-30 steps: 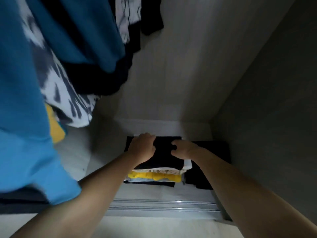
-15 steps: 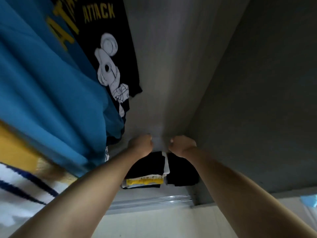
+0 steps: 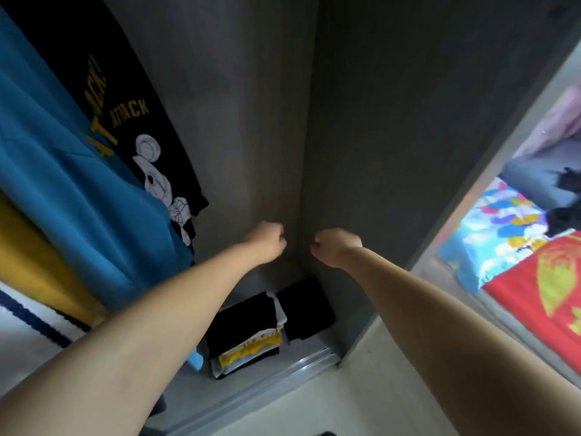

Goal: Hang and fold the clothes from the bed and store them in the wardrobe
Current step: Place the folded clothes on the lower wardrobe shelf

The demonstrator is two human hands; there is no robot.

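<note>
Both my arms reach into the wardrobe. My left hand [image 3: 266,243] and my right hand [image 3: 335,247] hover side by side above the wardrobe floor, fingers curled, holding nothing. Below them stands a stack of folded clothes [image 3: 245,335] with a black piece on top and yellow and white layers showing at its front. A second black folded pile [image 3: 306,309] lies right beside it against the wardrobe's side wall. Hanging at the left are a blue garment [image 3: 72,171], a black printed T-shirt [image 3: 138,121] and a yellow garment [image 3: 34,265].
The wardrobe's dark side wall [image 3: 408,136] rises on the right, its sliding-door rail [image 3: 283,376] runs along the bottom. Beyond the wall, at far right, the bed [image 3: 515,247] has colourful and red covers with dark clothes [image 3: 562,215] on it.
My hands have lifted off the black top of the folded stack and risen clear of it. My view has swung up and right, bringing the bed into sight.
</note>
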